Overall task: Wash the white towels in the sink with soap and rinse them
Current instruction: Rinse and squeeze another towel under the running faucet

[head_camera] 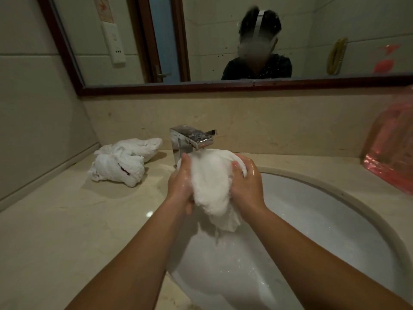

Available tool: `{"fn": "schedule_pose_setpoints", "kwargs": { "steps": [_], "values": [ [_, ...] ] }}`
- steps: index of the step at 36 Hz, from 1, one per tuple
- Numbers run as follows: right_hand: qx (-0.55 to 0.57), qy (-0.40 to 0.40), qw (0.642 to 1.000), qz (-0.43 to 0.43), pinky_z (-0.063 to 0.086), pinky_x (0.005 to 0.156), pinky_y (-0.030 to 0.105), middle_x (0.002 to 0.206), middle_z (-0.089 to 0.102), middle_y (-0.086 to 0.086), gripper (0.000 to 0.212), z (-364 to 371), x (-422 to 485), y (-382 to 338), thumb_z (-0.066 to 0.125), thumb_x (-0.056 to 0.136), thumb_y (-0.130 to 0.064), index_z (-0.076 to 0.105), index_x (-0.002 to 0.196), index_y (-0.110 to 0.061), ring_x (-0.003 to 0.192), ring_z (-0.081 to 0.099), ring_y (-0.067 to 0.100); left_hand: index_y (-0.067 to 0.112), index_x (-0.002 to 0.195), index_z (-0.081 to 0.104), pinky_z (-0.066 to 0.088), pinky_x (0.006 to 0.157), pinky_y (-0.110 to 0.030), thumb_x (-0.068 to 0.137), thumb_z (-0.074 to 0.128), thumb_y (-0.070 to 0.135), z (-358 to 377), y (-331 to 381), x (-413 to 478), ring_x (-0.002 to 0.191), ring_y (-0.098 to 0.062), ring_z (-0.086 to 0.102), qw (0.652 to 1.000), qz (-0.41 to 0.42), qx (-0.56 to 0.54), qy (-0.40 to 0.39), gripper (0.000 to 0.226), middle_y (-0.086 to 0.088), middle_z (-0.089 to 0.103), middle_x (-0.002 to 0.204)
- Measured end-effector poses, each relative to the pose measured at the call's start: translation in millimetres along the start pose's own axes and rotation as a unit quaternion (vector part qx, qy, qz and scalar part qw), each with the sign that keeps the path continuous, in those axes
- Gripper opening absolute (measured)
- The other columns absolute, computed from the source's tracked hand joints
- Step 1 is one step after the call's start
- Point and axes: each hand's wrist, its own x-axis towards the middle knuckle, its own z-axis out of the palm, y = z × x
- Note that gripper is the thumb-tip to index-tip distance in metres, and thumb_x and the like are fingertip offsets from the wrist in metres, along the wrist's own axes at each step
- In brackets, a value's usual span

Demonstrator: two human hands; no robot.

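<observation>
left hand [181, 185] and right hand [247, 184] clamp a wet white towel [212, 186] under the faucet [192, 139], above the sink [335, 198]; wrung towels [120, 162] lie on the table [67, 220]; likely rinsing, near the end.

One wet white towel [212, 182] is bunched and held above the sink [335, 198], directly under the faucet [192, 139], its lower end hanging and dripping. Two wrung, twisted towels [125, 162] lie on the surface, left of the faucet.
</observation>
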Motion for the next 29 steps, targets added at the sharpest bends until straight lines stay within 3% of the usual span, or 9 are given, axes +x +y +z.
{"fn": "schedule_pose_setpoints", "kwargs": {
  "steps": [2, 4, 6, 10, 14, 22, 27, 29],
  "values": [
    [0.008, 0.01, 1.0, 0.013, 0.051, 0.097, 0.033, 0.121, 0.068, -0.009, 0.024, -2.0, 1.8, 0.4, 0.053, 0.111, -0.031, 0.066, 0.131, -0.027, 0.114, 0.064, 0.017, 0.019, 0.121, 0.063, 0.058, 0.087, -0.04, 0.091, 0.054, 0.079, -2.5, 1.0, -1.3, 0.099, -0.021, 0.071, 0.999, -0.013, 0.001, -0.033, 0.068, -0.001, 0.072, 0.111],
    [0.014, 0.017, 0.999, 0.026, 0.05, 0.097, 0.033, 0.122, 0.068, -0.009, 0.024, -3.3, 3.4, 1.7, 0.054, 0.111, -0.03, 0.065, 0.132, -0.027, 0.115, 0.064, 0.018, 0.015, 0.119, 0.065, 0.06, 0.078, -0.036, 0.098, 0.05, 0.073, -4.0, 4.1, -1.8, 0.099, -0.021, 0.072, 0.999, -0.035, -0.021, -0.031, 0.064, -0.002, 0.073, 0.114],
    [0.024, 0.024, 0.998, 0.045, 0.049, 0.096, 0.032, 0.125, 0.067, -0.006, 0.026, -3.3, 4.3, 2.7, 0.055, 0.11, -0.03, 0.064, 0.135, -0.025, 0.116, 0.063, 0.018, 0.013, 0.118, 0.073, 0.062, 0.071, -0.035, 0.093, 0.055, 0.076, -4.4, 6.0, -0.8, 0.093, -0.024, 0.079, 0.998, -0.048, -0.05, -0.012, 0.07, -0.006, 0.079, 0.112],
    [0.07, 0.014, 0.989, 0.131, 0.053, 0.107, 0.043, 0.133, 0.067, 0.001, 0.036, -0.6, 5.9, 2.5, 0.055, 0.109, -0.039, 0.061, 0.14, -0.021, 0.121, 0.064, 0.024, 0.015, 0.129, 0.073, 0.06, 0.098, -0.049, 0.077, 0.065, 0.082, -4.8, 6.9, 0.5, 0.108, -0.034, 0.076, 0.996, -0.044, -0.072, -0.035, 0.086, -0.011, 0.078, 0.122],
    [0.173, -0.044, 0.957, 0.228, 0.056, 0.104, 0.049, 0.12, 0.076, 0.003, 0.048, 3.9, 4.5, -1.9, 0.058, 0.103, -0.058, 0.066, 0.133, -0.021, 0.111, 0.072, 0.027, 0.016, 0.142, 0.066, 0.052, 0.111, -0.054, 0.055, 0.079, 0.092, -4.9, 2.2, -0.5, 0.121, -0.036, 0.071, 0.994, -0.029, -0.037, -0.102, 0.116, -0.014, 0.073, 0.133],
    [0.171, -0.054, 0.971, 0.157, 0.059, 0.101, 0.045, 0.124, 0.071, -0.003, 0.057, 1.0, -2.0, -9.2, 0.08, 0.087, -0.058, 0.058, 0.132, -0.031, 0.111, 0.071, 0.019, 0.021, 0.14, 0.066, 0.053, 0.108, -0.058, 0.067, 0.074, 0.089, 5.4, 2.9, -8.5, 0.119, -0.036, 0.072, 0.99, 0.024, 0.016, -0.141, 0.101, -0.015, 0.074, 0.13],
    [0.119, -0.081, 0.985, 0.094, 0.059, 0.099, 0.04, 0.128, 0.064, -0.006, 0.071, 3.2, -8.2, -8.0, 0.083, 0.086, -0.049, 0.046, 0.143, -0.031, 0.114, 0.067, 0.016, 0.02, 0.143, 0.062, 0.058, 0.1, -0.06, 0.052, 0.077, 0.095, 8.3, 1.6, -10.9, 0.113, -0.04, 0.074, 0.994, -0.004, 0.004, -0.111, 0.119, -0.017, 0.075, 0.126],
    [0.086, -0.101, 0.988, 0.085, 0.058, 0.101, 0.04, 0.131, 0.064, -0.007, 0.069, 3.8, -7.7, -5.2, 0.08, 0.091, -0.046, 0.043, 0.148, -0.03, 0.117, 0.066, 0.015, 0.017, 0.141, 0.064, 0.056, 0.103, -0.059, 0.052, 0.074, 0.098, 6.6, 0.8, -9.5, 0.114, -0.041, 0.074, 0.994, -0.017, -0.002, -0.108, 0.121, -0.018, 0.075, 0.127]
  ]
}}
